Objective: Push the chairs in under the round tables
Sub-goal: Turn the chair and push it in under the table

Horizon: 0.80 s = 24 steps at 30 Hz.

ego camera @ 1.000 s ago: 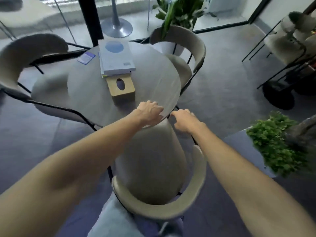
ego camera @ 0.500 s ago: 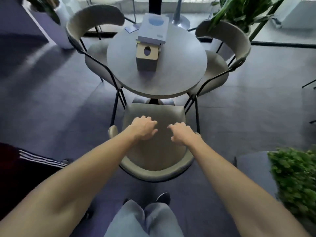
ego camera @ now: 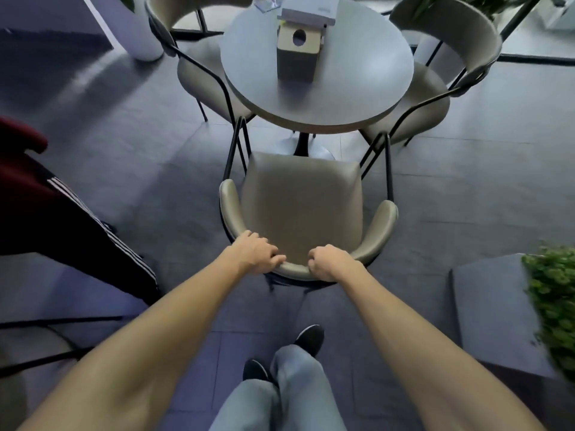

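A beige chair (ego camera: 301, 206) with a curved backrest and black metal legs stands in front of me, its seat just short of the round grey table (ego camera: 351, 98). My left hand (ego camera: 256, 251) grips the near curve of the backrest, and my right hand (ego camera: 329, 262) grips it a little to the right. Two more beige chairs sit tucked partly under the table, one at the left (ego camera: 202, 73) and one at the right (ego camera: 435, 88).
A small wooden box with a round hole (ego camera: 298, 51) and a stack of books (ego camera: 311, 9) rest on the table. Another person's dark striped trouser leg (ego camera: 77, 225) is at the left. A green plant (ego camera: 553, 306) on a grey block is at the right. A white planter (ego camera: 133, 29) stands far left.
I have stepped back and the view has dropped. Both hands slid from the front of the seat to the backrest and closed on it. The chair now stands clear of the table's edge.
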Each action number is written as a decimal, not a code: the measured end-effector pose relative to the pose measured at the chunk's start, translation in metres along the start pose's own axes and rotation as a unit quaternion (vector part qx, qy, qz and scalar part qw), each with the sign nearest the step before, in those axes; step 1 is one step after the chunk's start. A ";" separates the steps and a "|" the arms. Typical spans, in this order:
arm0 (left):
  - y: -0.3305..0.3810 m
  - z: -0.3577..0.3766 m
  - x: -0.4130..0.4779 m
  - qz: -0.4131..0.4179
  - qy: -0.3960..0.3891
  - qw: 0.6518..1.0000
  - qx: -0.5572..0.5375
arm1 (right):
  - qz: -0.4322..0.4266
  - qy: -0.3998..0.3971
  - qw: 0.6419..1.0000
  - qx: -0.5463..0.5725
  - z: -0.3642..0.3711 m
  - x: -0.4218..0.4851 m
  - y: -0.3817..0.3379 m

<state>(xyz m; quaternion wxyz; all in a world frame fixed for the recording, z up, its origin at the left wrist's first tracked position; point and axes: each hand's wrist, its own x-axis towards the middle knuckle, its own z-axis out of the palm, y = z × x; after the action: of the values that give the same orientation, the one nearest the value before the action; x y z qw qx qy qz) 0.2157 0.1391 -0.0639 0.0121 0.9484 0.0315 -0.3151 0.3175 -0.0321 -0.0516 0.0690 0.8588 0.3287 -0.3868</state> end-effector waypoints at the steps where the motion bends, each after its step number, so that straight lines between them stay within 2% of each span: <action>1: 0.001 0.004 -0.001 0.000 0.023 1.000 0.006 | 0.006 0.002 1.000 0.006 0.006 0.000 0.001; 4: 0.004 0.012 -0.004 -0.005 0.061 0.998 0.012 | 0.021 0.025 0.999 0.016 0.013 -0.003 0.000; 8: 0.005 0.015 -0.009 -0.009 0.067 0.998 0.003 | 0.028 0.039 0.999 0.011 0.016 -0.006 -0.003; 24: 0.015 0.042 -0.034 -0.004 0.080 0.996 -0.040 | 0.043 0.011 0.998 0.034 0.040 -0.026 -0.008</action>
<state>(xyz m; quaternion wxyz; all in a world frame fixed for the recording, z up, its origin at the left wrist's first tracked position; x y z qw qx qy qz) 0.1643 0.1208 -0.0773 0.0464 0.9693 0.0493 -0.2365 0.2751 -0.0536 -0.0597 0.0526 0.8785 0.2785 -0.3845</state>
